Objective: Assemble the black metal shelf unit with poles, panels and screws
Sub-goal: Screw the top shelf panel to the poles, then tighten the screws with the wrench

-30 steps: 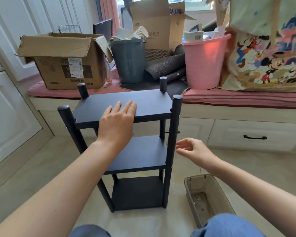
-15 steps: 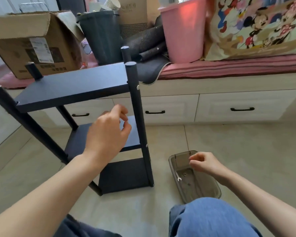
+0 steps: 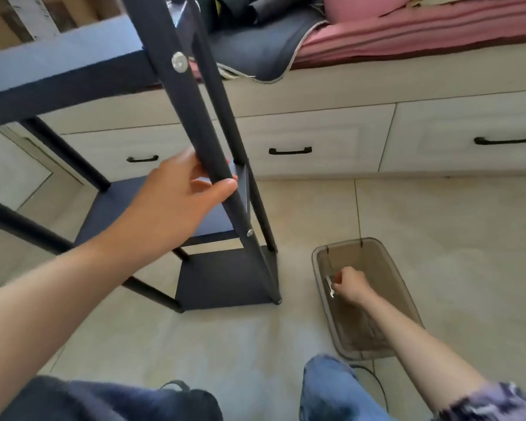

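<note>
Black metal shelf unit: left hand grips pole; right hand, at 4 o'clock, pinches small silver wrench; a slackened grip risks toppling.

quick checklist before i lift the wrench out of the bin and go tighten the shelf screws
1. Left hand grips the front pole: ok.
2. Right hand pinches the small wrench inside the clear bin: ok.
3. Upper screw seated in the pole: ok; tightness cannot tell.
4. Lower screw present at the middle panel: ok.
5. Shelf unit standing with its front feet on the floor: ok; rear feet hidden, cannot tell.
6. Wrench fits the screw heads: cannot tell.
</note>
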`<action>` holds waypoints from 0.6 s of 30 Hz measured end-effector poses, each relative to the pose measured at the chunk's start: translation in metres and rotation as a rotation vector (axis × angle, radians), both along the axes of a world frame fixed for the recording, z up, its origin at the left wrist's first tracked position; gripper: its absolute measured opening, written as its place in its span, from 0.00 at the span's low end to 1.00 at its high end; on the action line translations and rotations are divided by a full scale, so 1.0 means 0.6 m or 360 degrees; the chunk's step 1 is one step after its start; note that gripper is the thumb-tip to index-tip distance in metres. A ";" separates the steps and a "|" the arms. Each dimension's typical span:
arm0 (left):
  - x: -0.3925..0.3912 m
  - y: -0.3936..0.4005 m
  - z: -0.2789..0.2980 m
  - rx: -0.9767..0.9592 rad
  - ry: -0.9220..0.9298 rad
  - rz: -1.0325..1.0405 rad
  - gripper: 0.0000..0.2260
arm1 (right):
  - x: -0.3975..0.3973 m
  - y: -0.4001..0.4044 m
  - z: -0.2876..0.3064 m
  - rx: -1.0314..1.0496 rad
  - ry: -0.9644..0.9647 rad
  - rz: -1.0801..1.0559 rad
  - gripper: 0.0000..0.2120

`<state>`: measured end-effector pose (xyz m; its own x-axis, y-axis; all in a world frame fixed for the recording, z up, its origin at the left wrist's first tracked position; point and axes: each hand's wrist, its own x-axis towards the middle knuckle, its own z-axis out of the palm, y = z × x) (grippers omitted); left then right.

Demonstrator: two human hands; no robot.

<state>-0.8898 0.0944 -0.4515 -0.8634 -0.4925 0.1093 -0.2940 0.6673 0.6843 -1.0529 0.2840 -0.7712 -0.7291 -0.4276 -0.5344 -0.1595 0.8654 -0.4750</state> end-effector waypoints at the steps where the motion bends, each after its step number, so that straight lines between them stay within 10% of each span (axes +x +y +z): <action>1: -0.002 -0.002 -0.001 0.0062 -0.0001 0.0003 0.04 | 0.000 -0.007 -0.014 0.0043 0.0016 0.0037 0.12; 18: -0.002 -0.013 -0.006 0.0216 0.0039 -0.0094 0.04 | -0.005 -0.043 -0.066 0.0287 0.0025 0.0168 0.14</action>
<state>-0.8910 0.0868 -0.4552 -0.8891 -0.4528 0.0666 -0.2391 0.5837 0.7759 -1.0561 0.2581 -0.8108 -0.6942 -0.4003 -0.5982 -0.2598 0.9144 -0.3105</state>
